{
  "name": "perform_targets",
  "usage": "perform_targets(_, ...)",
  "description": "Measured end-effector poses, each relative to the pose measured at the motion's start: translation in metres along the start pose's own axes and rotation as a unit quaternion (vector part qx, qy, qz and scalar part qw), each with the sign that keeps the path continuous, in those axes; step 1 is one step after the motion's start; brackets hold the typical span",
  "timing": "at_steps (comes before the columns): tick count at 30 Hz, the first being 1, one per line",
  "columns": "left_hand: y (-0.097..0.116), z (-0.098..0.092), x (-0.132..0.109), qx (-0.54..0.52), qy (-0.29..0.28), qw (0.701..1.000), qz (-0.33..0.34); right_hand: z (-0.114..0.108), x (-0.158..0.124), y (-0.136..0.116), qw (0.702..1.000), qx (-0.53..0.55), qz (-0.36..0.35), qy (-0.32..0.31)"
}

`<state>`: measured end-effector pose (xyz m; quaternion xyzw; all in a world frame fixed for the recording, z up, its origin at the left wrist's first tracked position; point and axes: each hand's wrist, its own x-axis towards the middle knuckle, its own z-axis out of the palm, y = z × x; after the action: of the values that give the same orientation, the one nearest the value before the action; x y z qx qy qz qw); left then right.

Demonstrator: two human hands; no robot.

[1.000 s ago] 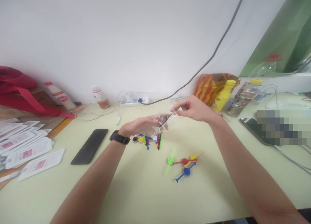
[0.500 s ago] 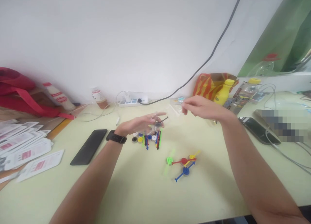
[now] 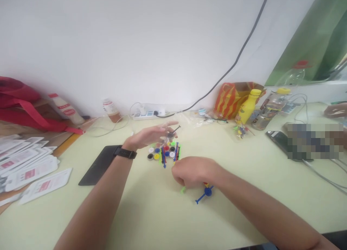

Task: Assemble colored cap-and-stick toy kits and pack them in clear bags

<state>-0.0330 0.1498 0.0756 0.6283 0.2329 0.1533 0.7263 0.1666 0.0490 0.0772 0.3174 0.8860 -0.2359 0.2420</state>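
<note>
My left hand (image 3: 153, 135), with a black watch on the wrist, hovers palm up above the table and holds a small black spinner piece with a thin stem (image 3: 172, 132) at its fingertips. Below it lies a pile of coloured discs and sticks (image 3: 164, 152). My right hand (image 3: 191, 172) is down on the table with fingers curled over the assembled coloured spinner toys. A blue spinner (image 3: 205, 194) and a bit of green one (image 3: 183, 189) stick out from under it.
A black phone (image 3: 97, 166) lies left of my left arm. White packets (image 3: 27, 165) are stacked at far left. A power strip (image 3: 148, 113), bottles, a yellow bottle (image 3: 247, 107), an orange bag and small clear bags sit along the wall. Another person's hand (image 3: 335, 111) shows at far right.
My right hand has dropped from the back of the table down onto the assembled spinners in front. My left hand stays raised with the black piece.
</note>
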Motion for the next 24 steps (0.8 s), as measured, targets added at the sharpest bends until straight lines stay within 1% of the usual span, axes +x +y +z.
perform_targets(2, 0.000, 0.000, 0.000, -0.001, 0.000, 1.000, -0.002, -0.001, -0.001, 0.006, 0.999, 0.009, -0.023, 0.044)
perform_targets(4, 0.000, 0.000, 0.000, 0.000, 0.002, 1.000, 0.001, -0.007, -0.011, 0.016, 0.990, 0.051, -0.067, 0.115)
perform_targets(6, 0.001, 0.000, 0.000, 0.003, 0.002, 1.000, 0.005, -0.017, -0.032, 0.030, 0.969, 0.123, -0.117, 0.182)
perform_targets(7, 0.001, 0.000, 0.000, 0.006, -0.001, 1.000, 0.006, -0.022, -0.046, 0.038, 0.956, 0.166, -0.135, 0.200)
perform_targets(8, 0.001, 0.000, 0.000, 0.012, -0.005, 1.000, 0.004, -0.027, -0.062, 0.047, 0.943, 0.207, -0.144, 0.219)
perform_targets(9, 0.001, 0.000, 0.000, 0.017, -0.013, 1.000, 0.002, -0.030, -0.078, 0.056, 0.930, 0.238, -0.135, 0.247)
perform_targets(10, 0.002, -0.001, 0.000, 0.020, -0.021, 1.000, 0.000, -0.032, -0.094, 0.066, 0.908, 0.266, -0.117, 0.301)
perform_targets(11, 0.002, -0.001, 0.000, 0.022, -0.029, 0.999, -0.002, -0.032, -0.109, 0.076, 0.876, 0.292, -0.097, 0.372)
perform_targets(13, 0.002, 0.000, 0.000, 0.020, -0.041, 0.999, -0.004, -0.030, -0.130, 0.094, 0.785, 0.332, -0.067, 0.518)
perform_targets(14, 0.002, 0.000, 0.001, 0.019, -0.044, 0.999, -0.003, -0.029, -0.135, 0.101, 0.741, 0.343, -0.054, 0.574)
perform_targets(15, 0.001, 0.002, 0.001, 0.020, -0.044, 0.999, 0.000, -0.027, -0.137, 0.106, 0.712, 0.351, -0.035, 0.607)
perform_targets(16, 0.001, 0.003, 0.003, 0.022, -0.043, 0.999, 0.003, -0.027, -0.136, 0.109, 0.693, 0.358, -0.015, 0.625)
perform_targets(17, 0.000, 0.005, 0.004, 0.025, -0.041, 0.999, 0.008, -0.027, -0.132, 0.110, 0.686, 0.365, 0.004, 0.629)
perform_targets(19, -0.001, 0.008, 0.007, 0.028, -0.039, 0.999, 0.013, -0.029, -0.120, 0.107, 0.691, 0.378, 0.028, 0.615)
perform_targets(24, -0.003, 0.016, 0.014, 0.037, -0.037, 0.999, 0.007, -0.035, -0.088, 0.095, 0.712, 0.368, 0.025, 0.598)
